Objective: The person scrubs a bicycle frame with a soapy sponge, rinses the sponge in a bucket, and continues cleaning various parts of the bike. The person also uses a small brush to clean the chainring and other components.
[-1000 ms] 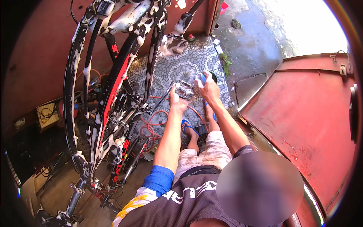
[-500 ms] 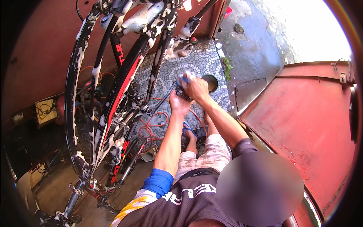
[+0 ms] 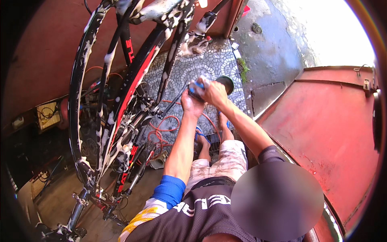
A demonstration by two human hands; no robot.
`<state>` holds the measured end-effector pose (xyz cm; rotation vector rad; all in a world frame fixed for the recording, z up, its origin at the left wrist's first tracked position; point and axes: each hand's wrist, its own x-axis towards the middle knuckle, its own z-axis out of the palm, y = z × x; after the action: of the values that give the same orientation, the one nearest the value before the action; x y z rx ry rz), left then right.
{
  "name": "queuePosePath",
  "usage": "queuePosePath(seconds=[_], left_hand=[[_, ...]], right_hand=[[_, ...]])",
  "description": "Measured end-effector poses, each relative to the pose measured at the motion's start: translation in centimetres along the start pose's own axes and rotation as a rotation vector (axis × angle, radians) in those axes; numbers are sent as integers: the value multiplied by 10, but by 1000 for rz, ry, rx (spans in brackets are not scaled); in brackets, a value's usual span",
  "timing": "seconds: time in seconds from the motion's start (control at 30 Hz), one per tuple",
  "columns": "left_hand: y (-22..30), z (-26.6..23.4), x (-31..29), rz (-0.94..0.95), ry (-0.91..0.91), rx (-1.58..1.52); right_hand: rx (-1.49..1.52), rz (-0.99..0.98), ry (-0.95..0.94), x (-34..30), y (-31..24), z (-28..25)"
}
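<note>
My left hand (image 3: 192,105) is closed around a dark part (image 3: 196,96), most of it covered by my fingers; it looks like a bicycle pedal. A thin dark bar (image 3: 175,101) runs from it toward the bicycle (image 3: 139,82), whose black and red frame is streaked with white foam. Over the dark part, my right hand (image 3: 215,93) grips a blue, foamy scrubbing thing (image 3: 197,84); I cannot tell whether it is a brush or a sponge. Both hands are close together, with suds about the right fingers.
Just beyond my right hand stands a dark round bucket (image 3: 226,84) on patterned tiles (image 3: 209,64). An orange hose (image 3: 171,121) coils over the floor by my feet. A red metal panel (image 3: 318,129) rises at the right, a red wall (image 3: 44,60) at the left.
My right hand has shifted slightly to the right over the part, still gripping the blue thing. The left hand keeps its hold. The whole view has moved a little.
</note>
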<state>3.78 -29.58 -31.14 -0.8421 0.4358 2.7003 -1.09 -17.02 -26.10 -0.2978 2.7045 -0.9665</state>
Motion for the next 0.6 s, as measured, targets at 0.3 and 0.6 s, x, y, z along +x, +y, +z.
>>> queuePosePath(seconds=[0.3,0.6], left_hand=[[3,14,9,15,40,35],[-4,-3,16,45,51,-88]], right_hand=[[4,2,75,10,15,6],[-101,121,-23,0,23,-4]])
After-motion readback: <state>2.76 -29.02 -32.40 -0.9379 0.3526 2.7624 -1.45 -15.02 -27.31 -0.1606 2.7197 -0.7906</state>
